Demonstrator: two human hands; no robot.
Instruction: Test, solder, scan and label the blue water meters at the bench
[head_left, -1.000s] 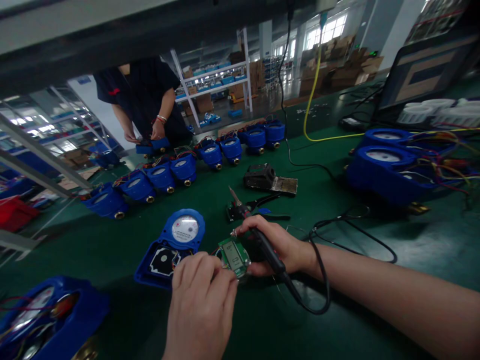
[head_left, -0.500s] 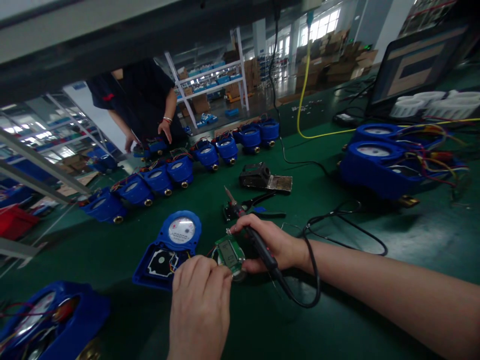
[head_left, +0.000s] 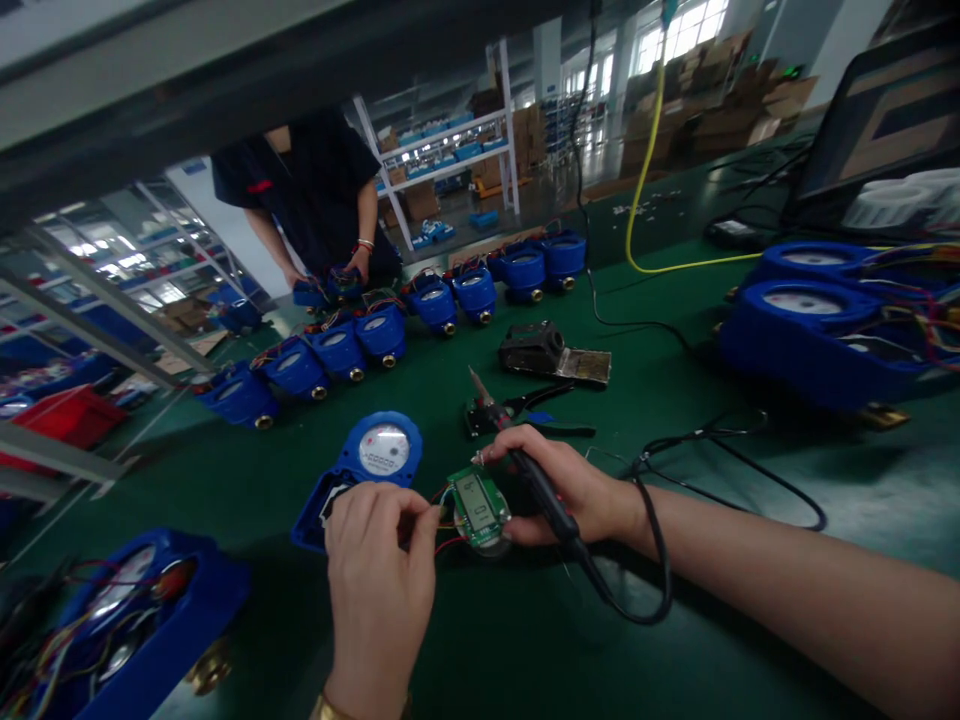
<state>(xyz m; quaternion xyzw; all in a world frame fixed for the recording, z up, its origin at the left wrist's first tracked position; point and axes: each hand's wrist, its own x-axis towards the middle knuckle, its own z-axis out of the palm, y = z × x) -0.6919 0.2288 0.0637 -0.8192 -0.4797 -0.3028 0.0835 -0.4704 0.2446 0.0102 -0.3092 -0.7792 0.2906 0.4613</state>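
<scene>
R hand (head_left: 583, 487) holds green circuit board (head_left: 478, 502) w/ grey display, plus slim black soldering iron (head_left: 545, 500). L hand (head_left: 381, 550): narrow pinch nr thin coloured wires (head_left: 448, 526), I cannot tell if holding one. Board is well in from far edge of green table (head_left: 480, 640).

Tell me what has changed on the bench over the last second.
The left hand has drawn away from the circuit board, leftward, now covering more of the open blue meter; wires show between hand and board. The right hand still holds the board and the soldering iron.
</scene>
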